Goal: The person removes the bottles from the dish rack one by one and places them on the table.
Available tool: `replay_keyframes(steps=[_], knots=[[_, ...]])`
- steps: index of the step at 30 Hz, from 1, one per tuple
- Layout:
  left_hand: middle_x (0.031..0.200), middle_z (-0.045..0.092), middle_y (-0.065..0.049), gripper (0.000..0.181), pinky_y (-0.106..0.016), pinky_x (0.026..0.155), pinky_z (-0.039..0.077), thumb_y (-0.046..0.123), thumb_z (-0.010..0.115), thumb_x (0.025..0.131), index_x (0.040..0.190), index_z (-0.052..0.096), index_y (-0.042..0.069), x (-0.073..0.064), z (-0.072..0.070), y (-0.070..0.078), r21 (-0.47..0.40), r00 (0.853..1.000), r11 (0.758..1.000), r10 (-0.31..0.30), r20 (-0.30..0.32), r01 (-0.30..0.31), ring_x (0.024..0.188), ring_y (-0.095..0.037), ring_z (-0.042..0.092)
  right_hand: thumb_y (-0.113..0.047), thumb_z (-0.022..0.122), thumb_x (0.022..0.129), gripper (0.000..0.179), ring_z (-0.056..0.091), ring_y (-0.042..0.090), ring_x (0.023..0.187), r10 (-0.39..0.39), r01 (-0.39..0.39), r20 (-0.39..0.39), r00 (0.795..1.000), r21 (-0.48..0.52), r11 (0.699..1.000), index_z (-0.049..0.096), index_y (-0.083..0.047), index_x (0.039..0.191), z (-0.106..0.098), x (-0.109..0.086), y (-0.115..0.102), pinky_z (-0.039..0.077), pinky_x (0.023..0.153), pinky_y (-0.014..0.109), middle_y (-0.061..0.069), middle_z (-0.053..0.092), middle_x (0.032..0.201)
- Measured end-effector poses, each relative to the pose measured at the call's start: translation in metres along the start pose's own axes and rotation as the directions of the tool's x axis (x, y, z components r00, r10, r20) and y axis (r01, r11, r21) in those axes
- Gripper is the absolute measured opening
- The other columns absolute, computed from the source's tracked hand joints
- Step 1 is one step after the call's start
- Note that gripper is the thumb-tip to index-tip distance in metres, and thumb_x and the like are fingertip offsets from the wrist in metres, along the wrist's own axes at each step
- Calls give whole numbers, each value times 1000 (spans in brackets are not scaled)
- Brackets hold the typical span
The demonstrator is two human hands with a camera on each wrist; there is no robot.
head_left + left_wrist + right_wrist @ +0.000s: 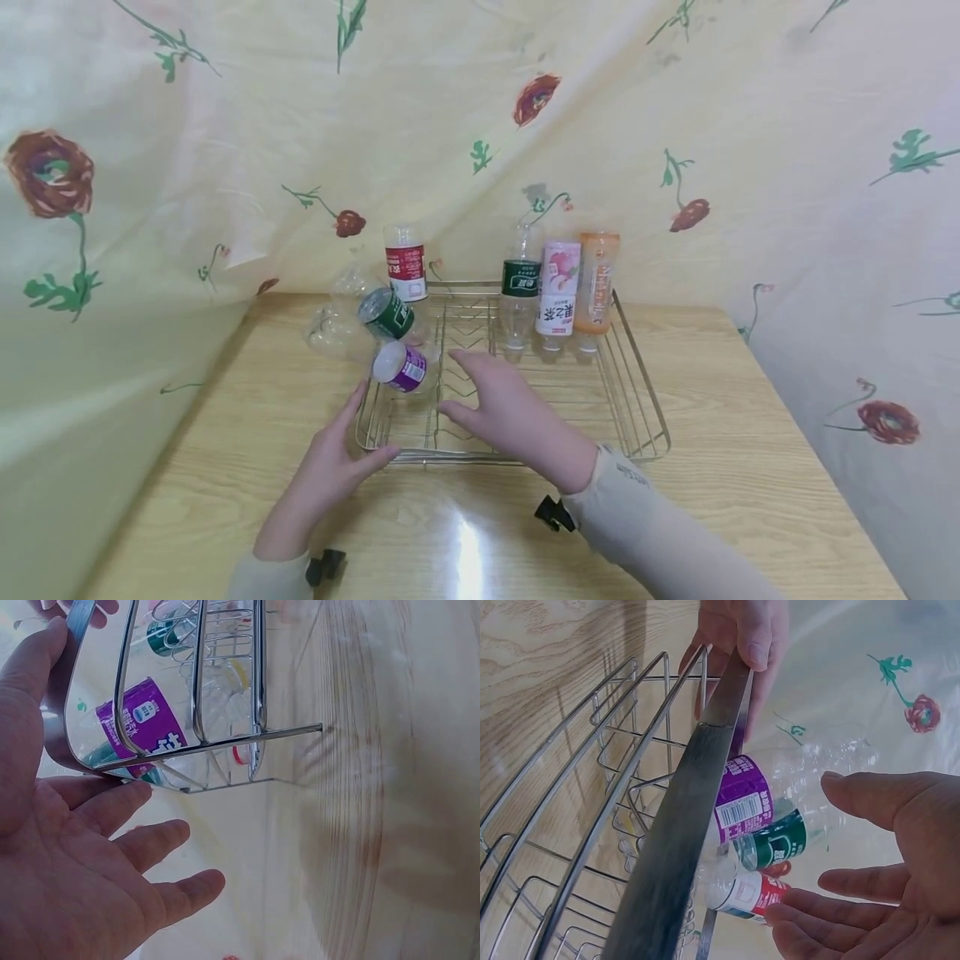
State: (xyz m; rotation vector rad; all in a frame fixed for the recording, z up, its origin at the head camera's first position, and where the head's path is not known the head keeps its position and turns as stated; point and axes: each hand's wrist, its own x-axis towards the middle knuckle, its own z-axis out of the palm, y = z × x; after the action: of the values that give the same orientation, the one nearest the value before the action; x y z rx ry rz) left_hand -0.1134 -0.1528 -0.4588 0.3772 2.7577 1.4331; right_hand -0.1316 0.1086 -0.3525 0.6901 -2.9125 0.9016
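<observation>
A wire rack [465,457] stands on the table, with my left hand [330,475] at its front left corner. That hand's thumb and fingers are spread around the metal rim, seen closely in the left wrist view, and appear to touch it. Just inside this corner is a purple-labelled bottle [408,371], tilted. Behind it lean a green-labelled bottle [393,317] and a red-labelled bottle [406,267]. My right hand [510,408] hovers above the rack's middle, right of the purple-labelled bottle. Its fingers are extended and hold nothing.
At the rack's back right stand another green-labelled bottle [521,279], a pink-labelled bottle [558,287] and an orange-labelled bottle [596,287], necks down. Clear crumpled-looking plastic [330,325] lies by the rack's left edge. Flower-printed cloth [450,125] hangs behind the wooden table [720,400].
</observation>
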Motion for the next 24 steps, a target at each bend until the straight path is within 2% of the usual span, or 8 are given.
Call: replay_keyframes(steps=[7, 15, 24], knots=[[164, 23, -16, 105, -65, 113, 24, 38, 84, 85, 164, 19, 12, -1, 1, -2, -20, 1000, 1000, 15, -12, -16, 143, -48, 29, -36, 79, 91, 74, 51, 34, 132, 2, -2, 20, 1000, -20, 1000, 49, 0, 148, -1, 8, -4, 41, 111, 45, 18, 55, 144], [164, 22, -15, 105, -65, 113, 25, 40, 83, 85, 163, 19, 10, -1, 0, -3, -28, 999, 999, 37, -19, -37, 143, -47, 29, -34, 80, 90, 74, 53, 34, 131, 16, -14, 62, 998, -33, 999, 48, 0, 148, 1, 17, -6, 43, 109, 46, 17, 55, 144], [163, 25, -19, 105, -66, 112, 26, 39, 84, 85, 164, 19, 13, -2, 0, -1, -27, 1000, 999, 18, -19, -18, 142, -49, 30, -32, 81, 89, 72, 55, 34, 128, 24, -22, 81, 996, -29, 999, 51, 0, 146, 6, 27, -11, 45, 107, 45, 18, 58, 140]])
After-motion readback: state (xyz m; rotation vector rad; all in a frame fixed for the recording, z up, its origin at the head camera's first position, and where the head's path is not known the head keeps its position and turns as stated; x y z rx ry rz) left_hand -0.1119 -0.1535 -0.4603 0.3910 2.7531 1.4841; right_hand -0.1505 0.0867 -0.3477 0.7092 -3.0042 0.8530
